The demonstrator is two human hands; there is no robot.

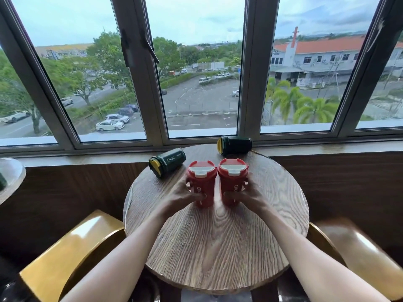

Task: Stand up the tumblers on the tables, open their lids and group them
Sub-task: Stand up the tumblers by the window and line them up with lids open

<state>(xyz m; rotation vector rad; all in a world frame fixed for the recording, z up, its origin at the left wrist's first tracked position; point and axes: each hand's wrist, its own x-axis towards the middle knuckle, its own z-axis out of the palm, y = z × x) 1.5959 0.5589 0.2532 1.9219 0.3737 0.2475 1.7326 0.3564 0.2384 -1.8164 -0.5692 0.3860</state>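
Two red tumblers are seen upright, side by side, near the middle of the round wooden table, with only a narrow gap between them. The left red tumbler is gripped by the left hand, fingers wrapped around its lower body, thumb pressed on the near face. The right red tumbler is clasped the same way by the right hand, its thumb laid across the front. Both red lids carry white flip tabs, and both tabs are seen lying flat.

Behind them, two dark green tumblers are lying on their sides. The nearer green tumbler is found at the left rear of the table, just beside the left red one, its yellow-trimmed lid turned toward the camera and to the left, "OKK" printed on its body. The farther green tumbler is laid at the back edge of the table, close to the window sill, its yellow-trimmed lid pointed left.

Yellow chairs are seen on both sides, the left chair and the right chair tucked against the table. A second table edge is glimpsed at far left.
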